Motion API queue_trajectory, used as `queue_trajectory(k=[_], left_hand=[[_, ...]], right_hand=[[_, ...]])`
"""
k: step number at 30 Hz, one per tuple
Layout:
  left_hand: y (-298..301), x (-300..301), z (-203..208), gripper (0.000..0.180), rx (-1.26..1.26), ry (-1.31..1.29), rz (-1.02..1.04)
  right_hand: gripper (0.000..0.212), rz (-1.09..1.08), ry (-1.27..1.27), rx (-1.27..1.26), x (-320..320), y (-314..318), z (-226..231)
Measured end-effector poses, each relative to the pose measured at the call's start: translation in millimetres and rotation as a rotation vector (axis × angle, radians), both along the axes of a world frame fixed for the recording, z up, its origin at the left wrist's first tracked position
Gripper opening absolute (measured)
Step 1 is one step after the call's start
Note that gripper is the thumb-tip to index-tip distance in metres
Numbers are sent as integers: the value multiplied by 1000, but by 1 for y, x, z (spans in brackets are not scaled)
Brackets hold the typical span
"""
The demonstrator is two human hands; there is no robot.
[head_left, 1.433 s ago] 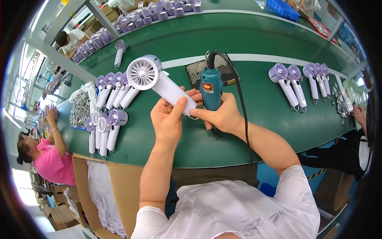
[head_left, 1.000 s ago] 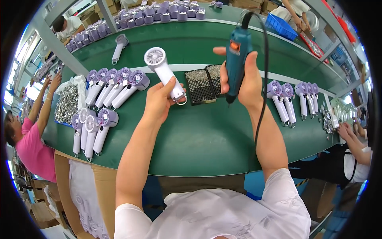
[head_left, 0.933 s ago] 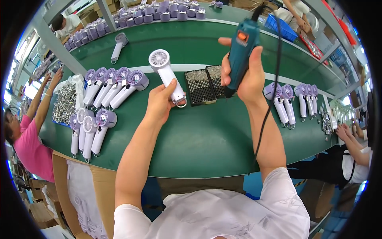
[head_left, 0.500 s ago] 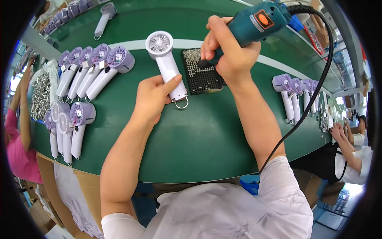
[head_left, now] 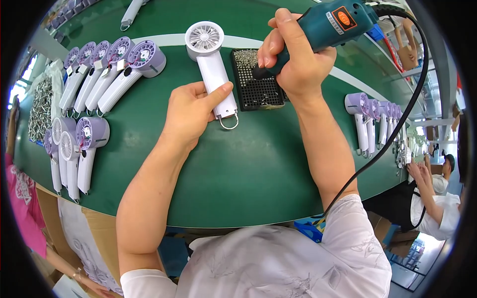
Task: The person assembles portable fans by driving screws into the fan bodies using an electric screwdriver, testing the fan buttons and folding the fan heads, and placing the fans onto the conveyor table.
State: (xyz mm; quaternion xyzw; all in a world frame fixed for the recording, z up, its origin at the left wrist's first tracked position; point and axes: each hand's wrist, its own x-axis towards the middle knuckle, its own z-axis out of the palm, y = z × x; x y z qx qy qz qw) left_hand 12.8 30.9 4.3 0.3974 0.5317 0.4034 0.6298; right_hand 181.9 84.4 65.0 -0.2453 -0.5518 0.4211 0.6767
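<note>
My left hand is closed around the handle of a white handheld fan, whose round grille points away from me and whose wire loop hangs at the near end. In my right hand is a teal electric screwdriver with a black cord, gripped from above. Its dark nose reaches over a black screw tray full of small holes, just right of the fan. Screws stand thickly at the tray's far end and only a few lie near its front. Whether the bit touches a screw, I cannot tell.
Partly assembled purple-and-white fans lie in groups at the left, nearer left and right. A bag of metal loops sits far left. The screwdriver's black cord runs down past my right arm. Other people work at both sides.
The view has shifted slightly, so the fans and tray sit a little higher in it. Both hands keep their holds, and the screwdriver nose stays over the tray. A person at left has moved an arm downward.
</note>
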Motion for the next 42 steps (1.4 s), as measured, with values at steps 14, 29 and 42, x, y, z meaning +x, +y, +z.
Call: queue_trajectory(k=[14,29,42], left_hand=[[-1,4,2,32,2,-12,33],[0,4,4,33,0,3,59],[-1,1,5,35,-4,-56,64]], right_hand=[[13,-28,-53,10,-4,1,-3],[12,-49,-23,27,2,-13,11],[14,270,-95,155,-7,-50,15]])
